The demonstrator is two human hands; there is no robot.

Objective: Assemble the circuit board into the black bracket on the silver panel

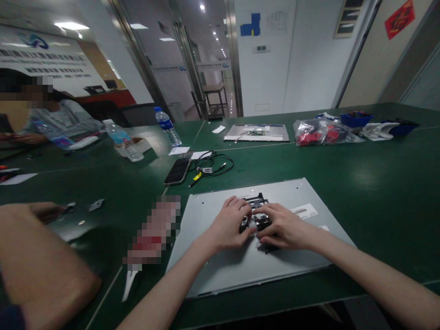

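Note:
A flat pale-grey metal panel [220,270] lies in front of me on the green table. On its middle is a black mechanical part [258,200] with a frame-like upper end and shiny bits, partly covered by my fingers. My left hand [232,224] grips the part's left side, thumb and fingers curled round it. My right hand [283,225] holds its right side with bent fingers. Between the two hands a small whitish piece shows, too small to name. What lies beneath the fingertips is hidden.
A co-worker's arm [37,266] reaches in at left near small metal pieces [96,205]. Beyond the panel are a phone [178,171], a coiled black cable [220,172], water bottles [167,126], another panel [256,133] and a plastic bag with red items [325,133]. Another person sits far left.

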